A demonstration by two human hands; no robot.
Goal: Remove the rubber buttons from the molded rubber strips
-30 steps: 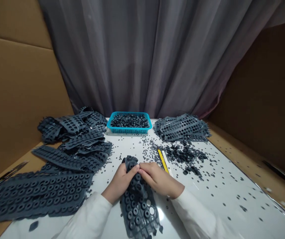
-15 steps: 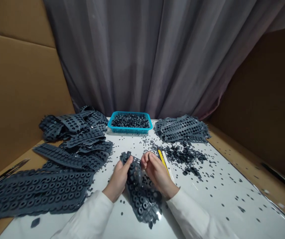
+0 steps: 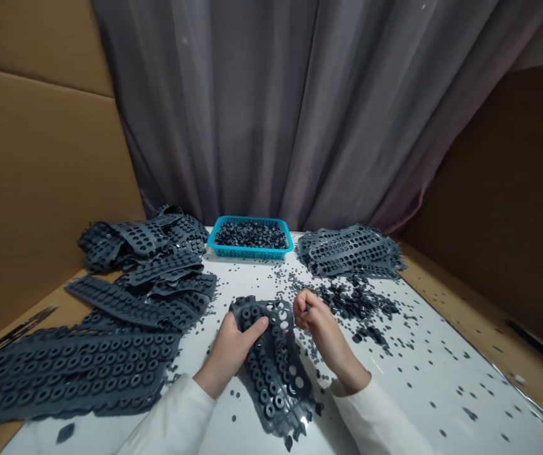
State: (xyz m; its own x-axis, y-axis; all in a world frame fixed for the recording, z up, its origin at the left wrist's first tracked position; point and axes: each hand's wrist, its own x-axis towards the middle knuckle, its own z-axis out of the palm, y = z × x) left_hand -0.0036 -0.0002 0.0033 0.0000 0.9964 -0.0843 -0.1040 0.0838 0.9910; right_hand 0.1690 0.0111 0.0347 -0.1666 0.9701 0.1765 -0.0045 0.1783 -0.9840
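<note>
Two hands are flanking the studded sheet (image 3: pixel 274 373): the left hand (image 3: pixel 232 349), the nearer, is clamping its far-left corner, thumb on top, the long axis running back toward the wearer; the right hand (image 3: pixel 322 328) (just off the right edge) is curling around an apparent small dark piece (image 3: pixel 308 308).

The held sheet (image 3: pixel 274 382), as dial centre, is showing dark grey with ring-patterned rows. The flat strip (image 3: pixel 76 376) at nine o'clock is repeating that grey ring pattern. At twelve, the basket (image 3: pixel 251 253) is displaying turquoise around blackish pieces (image 3: pixel 252 235); the curtain (image 3: pixel 252 114) beyond is presenting purplish grey. At one, the perforated sheets (image 3: pixel 349 249) are showing grey with rows of round holes. At ten, the cardboard panel (image 3: pixel 38 183) is appearing brown. The tabletop (image 3: pixel 430 373) is reading white, speckled with dark discs (image 3: pixel 442 433) toward three. Both sleeves (image 3: pixel 171 417) are showing white.
</note>
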